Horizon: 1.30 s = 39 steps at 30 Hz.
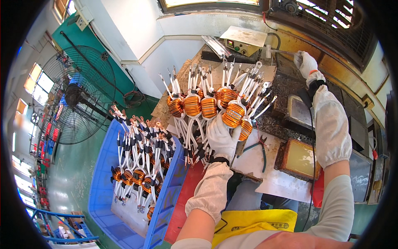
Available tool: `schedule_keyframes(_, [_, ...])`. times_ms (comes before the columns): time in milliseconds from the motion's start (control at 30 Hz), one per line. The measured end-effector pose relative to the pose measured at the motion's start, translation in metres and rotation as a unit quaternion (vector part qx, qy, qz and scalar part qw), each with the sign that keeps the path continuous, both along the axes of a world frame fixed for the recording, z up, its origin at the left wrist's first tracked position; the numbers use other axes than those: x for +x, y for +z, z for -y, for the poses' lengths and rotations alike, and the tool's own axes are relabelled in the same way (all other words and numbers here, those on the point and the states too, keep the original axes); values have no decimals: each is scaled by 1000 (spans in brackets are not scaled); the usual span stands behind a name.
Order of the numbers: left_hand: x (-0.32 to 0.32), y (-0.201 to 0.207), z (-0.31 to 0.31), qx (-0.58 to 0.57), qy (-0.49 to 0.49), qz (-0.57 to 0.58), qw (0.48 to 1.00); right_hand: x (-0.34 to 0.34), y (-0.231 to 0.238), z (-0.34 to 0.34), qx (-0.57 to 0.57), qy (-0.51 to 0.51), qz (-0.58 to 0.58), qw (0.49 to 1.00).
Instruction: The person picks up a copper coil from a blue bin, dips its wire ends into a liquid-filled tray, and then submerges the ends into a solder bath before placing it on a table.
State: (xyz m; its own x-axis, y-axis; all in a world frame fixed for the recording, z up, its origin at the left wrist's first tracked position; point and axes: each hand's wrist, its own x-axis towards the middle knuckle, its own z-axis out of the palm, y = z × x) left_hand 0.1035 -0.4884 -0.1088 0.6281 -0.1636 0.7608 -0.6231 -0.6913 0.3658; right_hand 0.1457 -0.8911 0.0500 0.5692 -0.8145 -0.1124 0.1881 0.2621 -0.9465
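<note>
My left hand (223,137), in a white glove, is closed around the lower part of a copper-wound ring coil (233,115) with white sleeved leads. More such coils (192,105) stand bunched beside it on the bench, their leads ending in metal ring lugs that point up and away. My right hand (306,63), also gloved, is stretched to the far right. Its fingers are closed on the end of a thin stick-like tool (283,52), whose pale head reaches toward a small control box (243,40). The tool's exact kind is unclear.
A blue bin (166,207) at left holds several more coils. Green-handled pliers (263,153) lie on white sheeting. Two square pots, a silvery one (302,110) and a yellowish one (301,157), sit at right beside a hanging black cable (314,166). A large fan (74,95) stands far left.
</note>
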Motion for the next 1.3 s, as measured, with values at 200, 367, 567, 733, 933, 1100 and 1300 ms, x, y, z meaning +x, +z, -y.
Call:
schedule_keyframes(200, [-1, 2, 2, 8, -4, -9, 1000, -8, 2, -44, -294, 23, -75, 953])
schedule_keyframes(367, [-2, 3, 0, 17, -5, -21, 1000, 0, -21, -80, -281, 194, -68, 937])
schedule_keyframes(567, [-3, 4, 5, 3, 14, -8, 1000, 0, -37, -90, -350, 170, -96, 916])
schedule_keyframes(733, [-4, 1, 5, 10, 10, -6, 1000, -3, -44, -95, -325, 158, -70, 930])
schedule_keyframes(933, [-3, 0, 3, 15, 24, 0, 1000, -7, -43, -116, -266, 185, -73, 943])
schedule_keyframes(1100, [-2, -4, 6, 33, 24, -15, 999, -9, -43, -114, -322, 147, -55, 934])
schedule_keyframes(1300, [-2, -5, 5, 38, 30, -9, 999, -11, -47, -114, -381, 146, -79, 910])
